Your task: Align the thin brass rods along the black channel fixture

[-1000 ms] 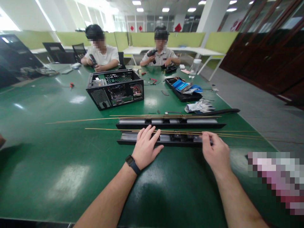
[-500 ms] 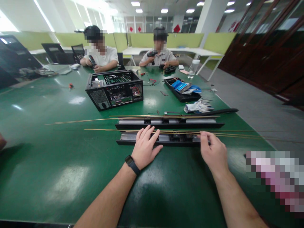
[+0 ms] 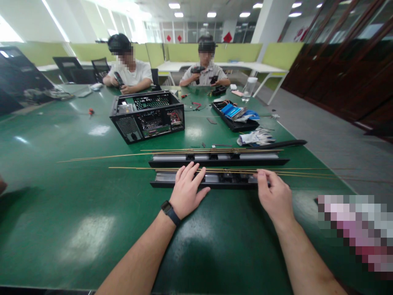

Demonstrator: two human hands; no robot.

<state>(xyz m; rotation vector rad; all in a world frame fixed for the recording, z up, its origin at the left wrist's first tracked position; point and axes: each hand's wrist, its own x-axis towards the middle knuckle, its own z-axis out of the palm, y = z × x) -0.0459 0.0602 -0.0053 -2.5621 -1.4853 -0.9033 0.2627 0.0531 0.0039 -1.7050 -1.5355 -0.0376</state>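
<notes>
My left hand (image 3: 188,192) lies flat with its fingers stretched over the near black-and-silver rail (image 3: 211,185), the fingertips on thin brass-coloured rods (image 3: 132,167) along its top. A dark watch sits on that wrist. At the rail's right end, my right hand (image 3: 274,194) pinches the rods between thumb and fingers; how many it grips is hidden. These rods stick out far past the rail on both sides. Just beyond, a second, similar rail (image 3: 221,162) runs parallel, also with thin rods (image 3: 101,157) along it.
An open black computer case (image 3: 147,116) stands behind the rails on the green table (image 3: 76,196). To the right are a black tray (image 3: 236,125) with blue items, white gloves (image 3: 256,138) and a black strip (image 3: 282,144). Two people work opposite, one holding a power drill (image 3: 197,70).
Both my hands stay almost in place; the right has shifted very slightly left. Across the table, the right-hand person has raised a small black part from the tabletop.
</notes>
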